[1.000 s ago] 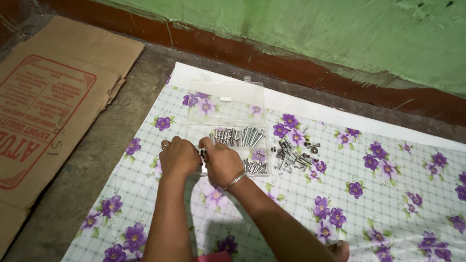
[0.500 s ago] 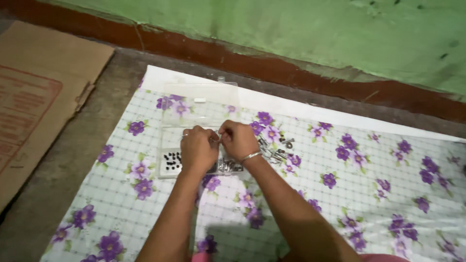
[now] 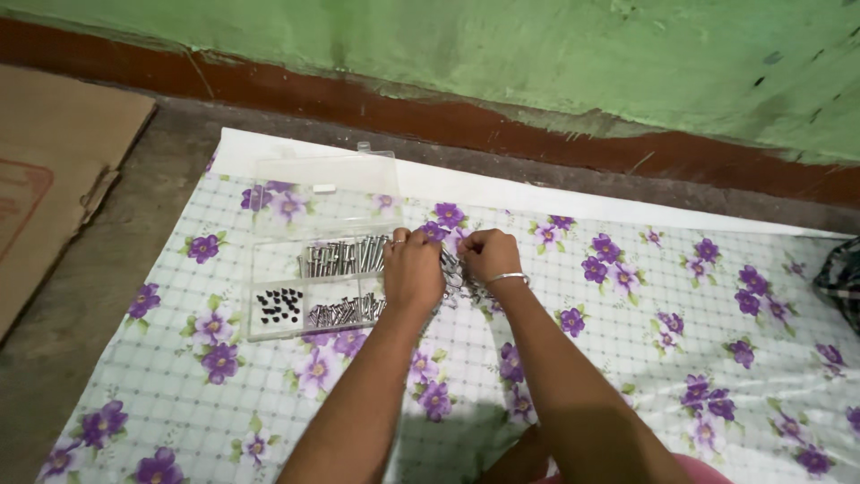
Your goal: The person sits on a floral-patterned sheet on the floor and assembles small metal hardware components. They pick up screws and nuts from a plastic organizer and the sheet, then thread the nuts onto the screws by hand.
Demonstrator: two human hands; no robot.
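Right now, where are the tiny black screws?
In the head view, the tiny black screws sit in the near-left compartment of the clear plastic box, left of the left hand, beside the silver bolts.

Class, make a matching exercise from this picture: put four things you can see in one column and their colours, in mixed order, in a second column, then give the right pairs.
Things:
1. Wall
2. Small parts in the box's near left compartment
3. Flowers on the mat
4. Bangle on the right wrist

Colours:
A. silver
B. purple
C. green
D. black

Pairs: 1-C, 2-D, 3-B, 4-A
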